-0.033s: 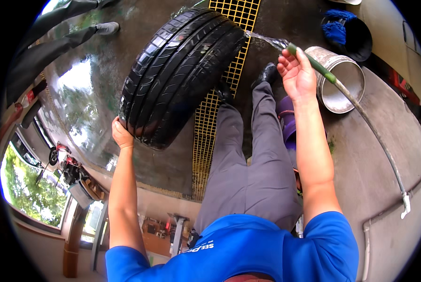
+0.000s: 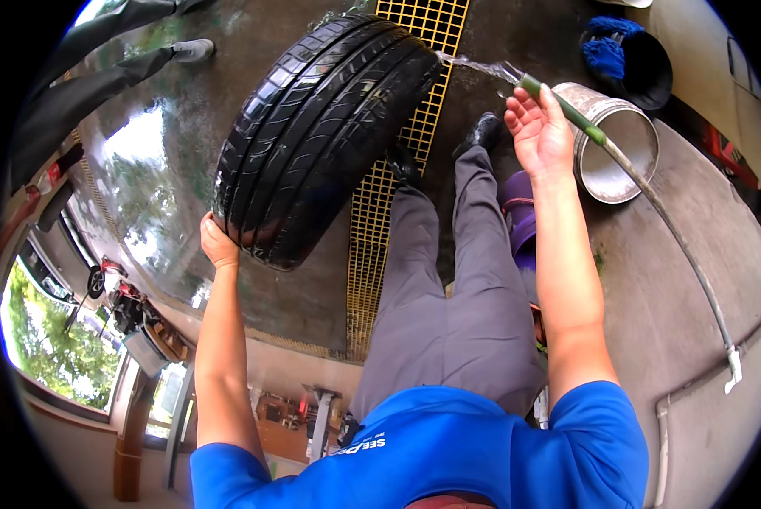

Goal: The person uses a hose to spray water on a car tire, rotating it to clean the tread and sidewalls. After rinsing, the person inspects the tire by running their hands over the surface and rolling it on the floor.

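A large black tire (image 2: 317, 140), wet and shiny on its tread, stands tilted on the dark floor ahead of me. My left hand (image 2: 219, 244) grips its lower left edge; the fingertips are hidden behind the rubber. Off to the right, my right hand (image 2: 540, 140) holds a hose (image 2: 572, 114) near its green end, palm turned up and thumb against it. From the hose end a stream of water (image 2: 478, 64) shoots left and strikes the tire's upper right side.
Yellow floor grating (image 2: 369, 280) runs beneath the tire and beside my feet. A whitish bucket (image 2: 618, 153) lies on its side at right, near a black bucket with blue cloth (image 2: 605, 58). Purple containers (image 2: 520, 220) sit by my leg. Another person's legs (image 2: 126, 72) show at upper left.
The water stream has shifted shape slightly, and my right hand with the hose has moved a touch to the right. The tire and left hand show only a very slight leftward shift.
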Available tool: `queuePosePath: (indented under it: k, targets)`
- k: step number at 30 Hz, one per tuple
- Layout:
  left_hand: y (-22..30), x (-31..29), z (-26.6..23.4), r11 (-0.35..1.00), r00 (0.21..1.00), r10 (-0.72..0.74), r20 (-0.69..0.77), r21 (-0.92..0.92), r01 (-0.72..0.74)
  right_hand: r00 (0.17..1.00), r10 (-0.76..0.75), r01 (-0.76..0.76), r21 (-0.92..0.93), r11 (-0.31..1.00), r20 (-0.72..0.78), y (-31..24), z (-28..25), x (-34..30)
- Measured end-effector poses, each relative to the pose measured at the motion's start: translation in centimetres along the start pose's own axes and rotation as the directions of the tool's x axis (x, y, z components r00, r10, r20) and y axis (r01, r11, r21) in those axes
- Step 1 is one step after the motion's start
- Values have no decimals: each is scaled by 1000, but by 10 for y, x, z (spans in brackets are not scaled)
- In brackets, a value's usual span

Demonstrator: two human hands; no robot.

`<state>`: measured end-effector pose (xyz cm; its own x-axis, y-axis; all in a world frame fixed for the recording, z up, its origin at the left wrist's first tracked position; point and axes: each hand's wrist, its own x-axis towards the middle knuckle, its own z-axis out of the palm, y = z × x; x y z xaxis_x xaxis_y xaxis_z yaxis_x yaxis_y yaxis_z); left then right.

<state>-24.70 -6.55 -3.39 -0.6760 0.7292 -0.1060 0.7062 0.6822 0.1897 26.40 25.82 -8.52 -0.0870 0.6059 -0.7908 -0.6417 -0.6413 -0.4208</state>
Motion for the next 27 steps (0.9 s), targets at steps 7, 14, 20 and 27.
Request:
queuePosePath:
  k: [7,14,20,27]
  targets:
    - [-40,-13,5,996,1000,19,7,85,-20,907,-327,216,-374,902,-265,-83,-84,-63]
    - [-57,-29,11,988,995,98,-8,119,-96,239,-846,-8,-871,-492,476,-247,-101,-257]
    - [-49,-27,12,992,997,69,-27,109,-66,156,-545,-654,-328,-682,823,-350,-184,-347]
    - [-43,-28,8,995,999,35,-24,96,-33,29,-584,-583,-461,-669,811,-401,-230,-355]
